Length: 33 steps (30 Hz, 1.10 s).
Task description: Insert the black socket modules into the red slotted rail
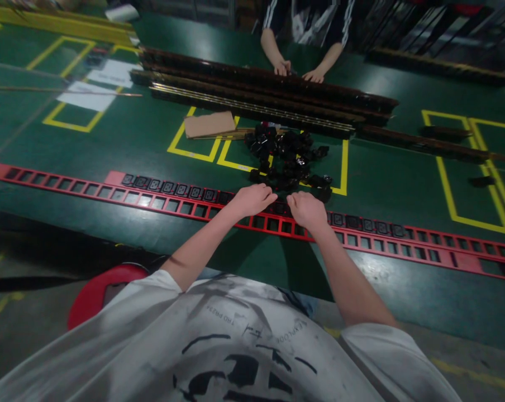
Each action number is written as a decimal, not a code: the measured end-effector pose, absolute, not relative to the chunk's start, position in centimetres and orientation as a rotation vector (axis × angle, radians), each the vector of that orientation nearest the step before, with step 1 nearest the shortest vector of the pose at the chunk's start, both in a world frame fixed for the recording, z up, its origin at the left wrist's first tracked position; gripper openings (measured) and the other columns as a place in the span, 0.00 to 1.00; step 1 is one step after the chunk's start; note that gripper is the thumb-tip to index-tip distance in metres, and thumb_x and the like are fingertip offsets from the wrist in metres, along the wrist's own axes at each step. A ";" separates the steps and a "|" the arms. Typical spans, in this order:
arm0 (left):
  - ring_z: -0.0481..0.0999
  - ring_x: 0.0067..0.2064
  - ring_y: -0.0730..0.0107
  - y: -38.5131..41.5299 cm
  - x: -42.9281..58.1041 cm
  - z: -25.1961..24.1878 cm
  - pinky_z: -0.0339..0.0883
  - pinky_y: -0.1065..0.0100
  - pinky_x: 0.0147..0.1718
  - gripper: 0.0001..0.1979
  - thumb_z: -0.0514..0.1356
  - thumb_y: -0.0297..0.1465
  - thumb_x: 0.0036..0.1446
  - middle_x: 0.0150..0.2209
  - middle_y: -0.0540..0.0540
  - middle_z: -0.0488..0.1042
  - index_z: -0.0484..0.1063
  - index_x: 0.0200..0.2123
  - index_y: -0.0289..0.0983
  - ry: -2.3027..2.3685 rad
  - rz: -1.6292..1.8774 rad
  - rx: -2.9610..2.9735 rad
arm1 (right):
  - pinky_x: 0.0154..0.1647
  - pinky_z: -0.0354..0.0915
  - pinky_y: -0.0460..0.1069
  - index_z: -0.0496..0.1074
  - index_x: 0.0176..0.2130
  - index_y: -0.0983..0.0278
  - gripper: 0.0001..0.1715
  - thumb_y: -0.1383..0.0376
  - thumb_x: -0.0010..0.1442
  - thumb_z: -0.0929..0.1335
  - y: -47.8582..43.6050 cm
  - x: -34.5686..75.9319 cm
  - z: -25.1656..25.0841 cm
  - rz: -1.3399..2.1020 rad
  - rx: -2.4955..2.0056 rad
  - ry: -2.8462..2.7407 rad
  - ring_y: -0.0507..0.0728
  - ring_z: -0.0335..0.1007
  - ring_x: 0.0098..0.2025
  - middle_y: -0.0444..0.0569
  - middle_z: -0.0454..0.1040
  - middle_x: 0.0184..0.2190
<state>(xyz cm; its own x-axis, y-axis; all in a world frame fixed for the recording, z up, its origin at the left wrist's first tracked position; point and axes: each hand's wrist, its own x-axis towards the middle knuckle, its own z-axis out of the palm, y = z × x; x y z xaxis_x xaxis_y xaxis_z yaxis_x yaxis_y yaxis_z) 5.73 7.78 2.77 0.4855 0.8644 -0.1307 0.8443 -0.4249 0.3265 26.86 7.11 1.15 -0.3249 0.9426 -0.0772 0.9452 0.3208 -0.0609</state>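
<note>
A long red strip housing (420,240) with rows of rectangular slots lies across the green table. Black socket modules (168,187) fill part of its upper row. My left hand (252,199) rests on the strip with fingers curled, pressing down near the middle. Close beside it, my right hand (306,209) is curled over the strip, fingers bent onto a black socket that is mostly hidden. Just beyond both hands sits a pile of loose black socket modules (288,153).
Long dark strip housings (252,92) lie across the far side, where another person's hands (298,71) rest on them. A cardboard piece (209,123) and white papers (94,89) lie to the left. Yellow tape boxes mark the table. A red stool (97,290) stands below left.
</note>
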 end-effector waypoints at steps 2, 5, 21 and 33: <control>0.78 0.50 0.57 8.1 5.6 2.7 0.69 0.61 0.47 0.23 0.44 0.42 0.74 0.47 0.40 0.78 0.75 0.44 0.37 1.491 0.055 2.408 | 0.42 0.68 0.52 0.76 0.42 0.64 0.28 0.57 0.76 0.53 7.0 26.9 1.2 -0.145 1.786 2.521 0.64 0.74 0.46 0.61 0.78 0.42; 0.78 0.51 0.57 8.3 5.3 2.3 0.69 0.62 0.46 0.23 0.44 0.42 0.74 0.47 0.40 0.79 0.75 0.43 0.37 1.467 0.044 2.437 | 0.43 0.67 0.52 0.75 0.43 0.64 0.27 0.57 0.76 0.53 7.1 26.9 1.5 -0.181 1.770 2.481 0.64 0.74 0.48 0.60 0.77 0.43; 0.77 0.51 0.56 7.1 6.8 2.8 0.67 0.60 0.47 0.20 0.48 0.40 0.73 0.48 0.41 0.78 0.76 0.44 0.36 1.385 0.068 2.542 | 0.57 0.65 0.63 0.75 0.46 0.62 0.17 0.56 0.64 0.65 2.6 41.9 1.8 -0.274 2.142 2.711 0.68 0.71 0.52 0.59 0.78 0.47; 0.71 0.54 0.52 4.4 9.3 1.5 0.63 0.56 0.49 0.24 0.53 0.43 0.71 0.55 0.40 0.73 0.66 0.62 0.36 1.283 0.168 2.703 | 0.50 0.62 0.55 0.76 0.52 0.69 0.24 0.57 0.67 0.63 0.9 55.4 4.8 -0.242 2.637 1.546 0.66 0.71 0.54 0.68 0.77 0.52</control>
